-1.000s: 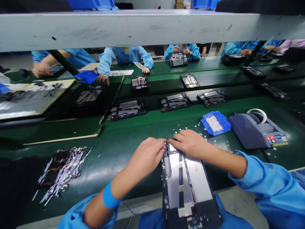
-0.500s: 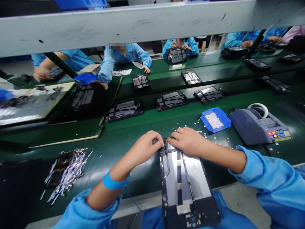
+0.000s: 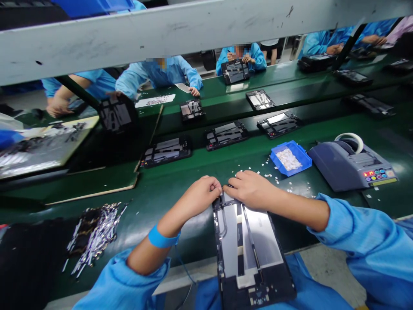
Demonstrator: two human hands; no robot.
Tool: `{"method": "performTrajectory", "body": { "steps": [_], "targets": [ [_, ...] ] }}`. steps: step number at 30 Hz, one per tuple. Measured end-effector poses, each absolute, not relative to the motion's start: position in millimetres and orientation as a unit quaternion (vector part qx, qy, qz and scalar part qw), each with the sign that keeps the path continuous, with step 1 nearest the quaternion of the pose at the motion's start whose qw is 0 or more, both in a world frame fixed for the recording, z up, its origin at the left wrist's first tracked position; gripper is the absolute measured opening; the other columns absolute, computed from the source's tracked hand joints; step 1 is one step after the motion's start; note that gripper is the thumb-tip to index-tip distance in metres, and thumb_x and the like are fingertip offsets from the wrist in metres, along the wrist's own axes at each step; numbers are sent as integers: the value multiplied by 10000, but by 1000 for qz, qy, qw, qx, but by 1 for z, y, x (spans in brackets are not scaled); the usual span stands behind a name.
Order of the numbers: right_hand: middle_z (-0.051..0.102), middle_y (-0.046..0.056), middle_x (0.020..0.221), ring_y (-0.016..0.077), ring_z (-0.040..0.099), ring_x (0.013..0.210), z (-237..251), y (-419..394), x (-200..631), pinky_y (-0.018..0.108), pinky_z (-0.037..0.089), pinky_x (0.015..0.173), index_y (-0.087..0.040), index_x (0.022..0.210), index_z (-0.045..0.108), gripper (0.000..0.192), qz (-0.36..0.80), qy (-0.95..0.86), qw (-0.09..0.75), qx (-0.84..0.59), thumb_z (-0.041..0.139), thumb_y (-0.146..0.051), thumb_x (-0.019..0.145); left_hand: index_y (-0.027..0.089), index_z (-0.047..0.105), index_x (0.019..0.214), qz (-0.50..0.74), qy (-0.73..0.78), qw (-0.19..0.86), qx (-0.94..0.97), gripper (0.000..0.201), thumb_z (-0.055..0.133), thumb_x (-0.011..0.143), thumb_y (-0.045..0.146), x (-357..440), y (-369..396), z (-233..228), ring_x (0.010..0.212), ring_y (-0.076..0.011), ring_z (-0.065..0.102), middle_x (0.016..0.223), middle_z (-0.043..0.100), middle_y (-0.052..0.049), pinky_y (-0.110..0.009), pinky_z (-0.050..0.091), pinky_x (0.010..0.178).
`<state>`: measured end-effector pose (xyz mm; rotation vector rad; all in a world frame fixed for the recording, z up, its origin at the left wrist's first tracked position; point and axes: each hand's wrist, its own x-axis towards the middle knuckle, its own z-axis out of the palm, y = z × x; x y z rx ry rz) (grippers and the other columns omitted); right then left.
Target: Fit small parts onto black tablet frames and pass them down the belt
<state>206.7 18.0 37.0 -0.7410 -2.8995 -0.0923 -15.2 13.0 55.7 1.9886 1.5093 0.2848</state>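
I see my left hand (image 3: 200,196) and right hand (image 3: 253,189) with fingers pinched together on the far end of the panel (image 3: 250,254), which overhangs the near edge of the bench (image 3: 161,189), so I think it can slip down.

Electronics assembly line — green conveyor belt (image 3: 180,181), blue-smocked co-workers (image 3: 161,75).

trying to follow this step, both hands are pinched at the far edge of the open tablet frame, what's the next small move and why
Probably press the small piece down where the fingertips meet. The left hand and right hand close in together on the far edge of the tablet frame, which lies flat and half off the green bench. What sits between the fingers is hidden, so this is a guess.
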Motion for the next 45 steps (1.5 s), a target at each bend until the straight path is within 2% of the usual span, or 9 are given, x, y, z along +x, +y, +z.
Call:
{"method": "performTrajectory", "body": {
  "steps": [14,17,23,27,32,36,41,43,45],
  "targets": [
    [638,92,927,223,496,832,35,18,207,359,291,687,-138,1147,663,232,-36,-965,80,-247,495,-102,991,213,613,761,113,576,286,757,143,513,864,218,-10,10,56,791,-213,579,796,618,-30,-337,436,712],
    [640,85,926,223,492,831,34,18,207,361,282,684,-142,1136,666,228,-37,-965,81,-248,488,-107,999,216,590,865,142,599,277,738,46,548,857,230,-9,5,51,784,-200,558,821,585,-9,-326,428,703],
    [664,85,983,225,490,857,35,18,209,359,299,706,-155,1197,666,254,-28,-962,90,-255,475,-140,1029,195,540,1180,212,632,351,658,369,622,837,306,-13,-2,32,746,-160,507,867,506,23,-294,421,671],
    [656,91,1000,225,497,868,41,21,207,342,314,713,-193,1332,620,347,-22,-964,69,-254,487,-127,1018,185,546,1225,227,631,354,653,404,603,834,272,-13,-6,27,765,-164,510,876,506,16,-304,436,711],
    [652,99,1029,233,546,890,49,27,197,335,363,719,-206,1313,640,356,-14,-972,14,-235,547,-124,980,182,552,1278,208,638,339,659,442,600,851,285,-13,-7,28,849,-198,544,952,541,-20,-348,470,794],
    [690,115,1073,255,599,944,51,28,200,356,431,763,-201,1351,631,396,-10,-972,22,-233,531,-119,976,177,573,1278,232,645,334,647,444,608,857,315,-14,-12,25,937,-216,559,1036,562,-54,-380,490,874],
    [710,129,1305,274,668,1137,48,12,255,398,509,954,-172,1402,622,411,87,-880,149,-442,457,-204,1027,164,535,1399,294,662,309,616,557,585,892,391,-28,-57,21,932,-212,579,1128,576,-83,-403,516,908],
    [737,136,1264,292,700,1120,46,-8,279,406,539,931,-166,1329,675,396,147,-821,165,-526,442,-329,1052,175,526,1442,277,654,339,616,557,537,932,397,-31,-86,18,886,-210,594,1086,587,-76,-404,538,882],
    [764,123,1193,293,728,1049,48,-34,291,397,559,873,-193,1227,724,384,232,-805,133,-529,452,-399,1050,218,502,1499,250,630,370,635,574,531,947,371,-26,-113,15,928,-227,618,1087,604,-75,-415,549,911]
  ]
}}
